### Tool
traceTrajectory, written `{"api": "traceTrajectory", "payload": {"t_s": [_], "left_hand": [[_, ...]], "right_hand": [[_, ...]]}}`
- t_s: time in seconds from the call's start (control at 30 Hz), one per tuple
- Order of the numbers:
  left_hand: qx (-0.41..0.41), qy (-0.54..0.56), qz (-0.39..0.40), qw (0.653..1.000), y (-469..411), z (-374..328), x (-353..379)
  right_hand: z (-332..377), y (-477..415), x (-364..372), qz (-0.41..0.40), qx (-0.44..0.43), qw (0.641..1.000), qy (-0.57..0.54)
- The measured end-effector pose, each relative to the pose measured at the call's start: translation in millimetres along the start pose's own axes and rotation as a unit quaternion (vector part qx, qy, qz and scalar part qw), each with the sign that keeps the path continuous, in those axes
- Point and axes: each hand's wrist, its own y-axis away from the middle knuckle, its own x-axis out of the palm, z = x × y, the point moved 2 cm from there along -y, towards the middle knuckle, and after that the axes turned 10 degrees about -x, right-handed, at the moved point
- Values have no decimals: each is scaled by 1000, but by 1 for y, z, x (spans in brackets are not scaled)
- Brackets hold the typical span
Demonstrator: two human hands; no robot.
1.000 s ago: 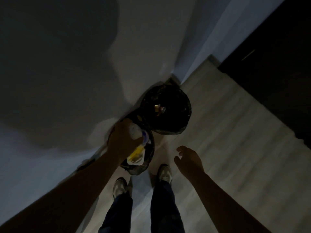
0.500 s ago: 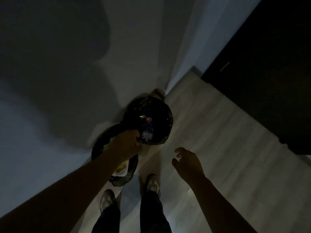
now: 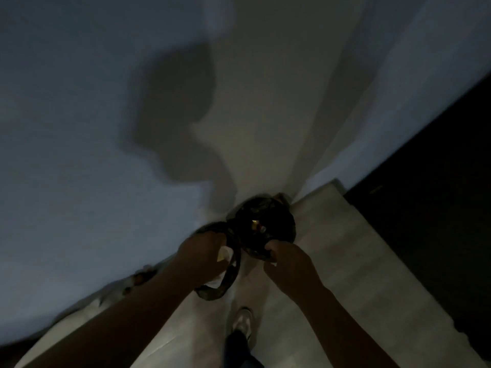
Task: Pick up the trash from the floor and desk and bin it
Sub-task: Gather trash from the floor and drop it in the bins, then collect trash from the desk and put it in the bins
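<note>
Two round bins lined with black bags stand against the wall in dim light. The far bin (image 3: 281, 221) holds a few small bright pieces of trash (image 3: 256, 224). The near bin (image 3: 231, 274) shows white and yellow trash (image 3: 225, 254) inside. My left hand (image 3: 203, 252) is over the near bin's far rim, back of the hand up, fingers hidden. My right hand (image 3: 285, 260) is at the far bin's near edge with its fingers curled on the black bag there.
A pale wall fills the left and top, carrying my shadow. Light wooden floor (image 3: 345, 274) runs to the right, bordered by a dark door or cabinet (image 3: 438, 208). One of my shoes (image 3: 243, 322) stands just behind the bins. Small dark bits (image 3: 140, 277) lie at the wall's foot.
My right hand has moved forward from open air to the far bin's edge and curled on the bag. My left hand stays over the near bin. The view tilted up.
</note>
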Motion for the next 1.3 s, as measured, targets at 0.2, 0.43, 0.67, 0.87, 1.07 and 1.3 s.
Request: {"api": "traceTrajectory", "payload": {"t_s": [0.2,0.43,0.67,0.87,1.07,1.3], "left_hand": [[-106,20,-93,990,127,87,-53],[-267,71,-218,936,354,213,-40],[-424,73,-317,845,602,286,-20],[-532,55,-386,751,767,311,3],[-629,51,-437,641,891,327,26],[-710,19,-430,557,978,366,17]], "right_hand": [[146,16,4,21,-159,984,79],[352,99,77,65,-395,902,162],[542,243,161,85,-595,778,182],[667,363,214,93,-724,655,194],[766,448,265,83,-816,529,220],[869,495,306,76,-882,442,148]]}}
